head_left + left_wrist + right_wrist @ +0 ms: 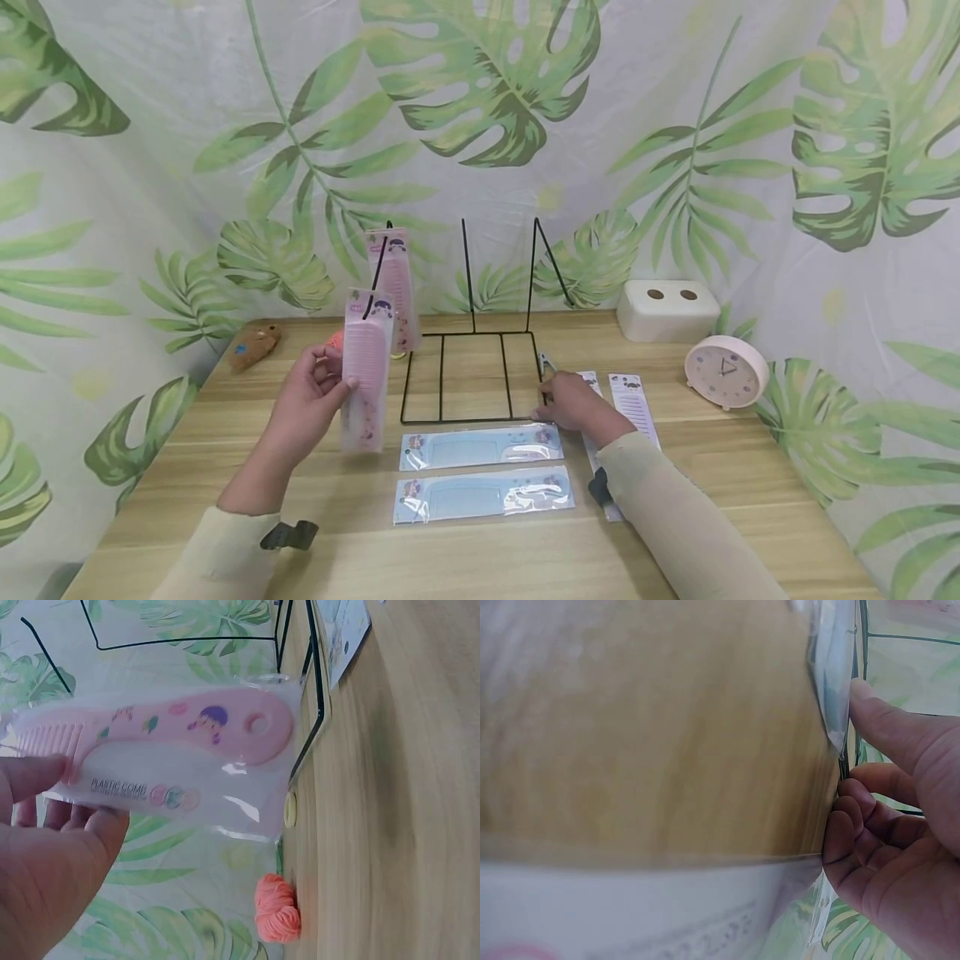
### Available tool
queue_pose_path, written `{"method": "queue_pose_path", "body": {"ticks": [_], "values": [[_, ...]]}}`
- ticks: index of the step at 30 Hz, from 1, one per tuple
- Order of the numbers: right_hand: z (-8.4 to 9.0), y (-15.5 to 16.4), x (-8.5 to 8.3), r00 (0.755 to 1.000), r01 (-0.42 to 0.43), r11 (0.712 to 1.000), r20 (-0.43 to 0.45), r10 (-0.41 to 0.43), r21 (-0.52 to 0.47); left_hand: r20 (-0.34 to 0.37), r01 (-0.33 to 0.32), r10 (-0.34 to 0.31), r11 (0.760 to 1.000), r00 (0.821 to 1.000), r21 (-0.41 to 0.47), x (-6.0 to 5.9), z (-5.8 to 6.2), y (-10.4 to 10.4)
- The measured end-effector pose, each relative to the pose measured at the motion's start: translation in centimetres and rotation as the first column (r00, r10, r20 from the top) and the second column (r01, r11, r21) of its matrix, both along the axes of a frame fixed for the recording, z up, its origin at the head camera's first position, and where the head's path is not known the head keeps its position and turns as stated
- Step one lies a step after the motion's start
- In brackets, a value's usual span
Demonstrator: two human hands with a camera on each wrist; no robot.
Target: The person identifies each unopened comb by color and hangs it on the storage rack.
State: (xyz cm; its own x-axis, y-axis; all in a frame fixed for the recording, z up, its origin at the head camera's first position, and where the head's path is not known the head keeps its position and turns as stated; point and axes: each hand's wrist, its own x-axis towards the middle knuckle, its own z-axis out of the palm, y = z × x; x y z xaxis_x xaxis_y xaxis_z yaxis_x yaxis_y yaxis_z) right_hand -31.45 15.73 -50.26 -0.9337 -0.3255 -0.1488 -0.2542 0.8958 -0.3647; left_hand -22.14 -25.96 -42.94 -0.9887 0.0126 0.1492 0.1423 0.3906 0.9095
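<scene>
My left hand (pixel 315 396) pinches the side of a clear-wrapped pink comb (pixel 365 358), thumb in front and fingers behind. A sloping hook of the black wire rack (pixel 472 334) meets the top of this pack, which hangs upright. In the left wrist view the pink comb (pixel 247 724) shows its printed handle through the wrapper. Another wrapped pink comb (pixel 401 292) hangs farther back on the same side of the rack. My right hand (pixel 577 402) grips the rack's front right corner; in the right wrist view its thumb and curled fingers (pixel 840 836) meet at the wire.
Two wrapped blue combs (pixel 480 446) lie before the rack. More wrapped combs (pixel 633 404) lie under and beside the right forearm. A pink clock (pixel 726 372) and a white box (pixel 667 310) stand right; a brown plush toy (pixel 253 346) lies left. Coral yarn (pixel 276 909) sits behind the left hand.
</scene>
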Motion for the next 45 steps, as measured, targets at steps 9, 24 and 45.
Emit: {"method": "queue_pose_path", "body": {"ticks": [9,24,45], "values": [[0.3,-0.1,0.2,1.0,0.001,1.0,0.008,-0.001,0.0,0.026,-0.209,0.208,0.975,0.978,0.076,-2.3,1.3,2.5],[0.3,0.0,0.1,1.0,0.006,1.0,0.029,-0.006,-0.007,-0.001,-0.323,0.329,0.929,0.944,0.181,-7.7,1.7,4.8],[0.3,0.0,0.0,1.0,0.004,1.0,0.025,-0.004,0.0,-0.043,-0.281,0.286,0.954,0.957,0.099,-11.9,-1.2,4.3]]}}
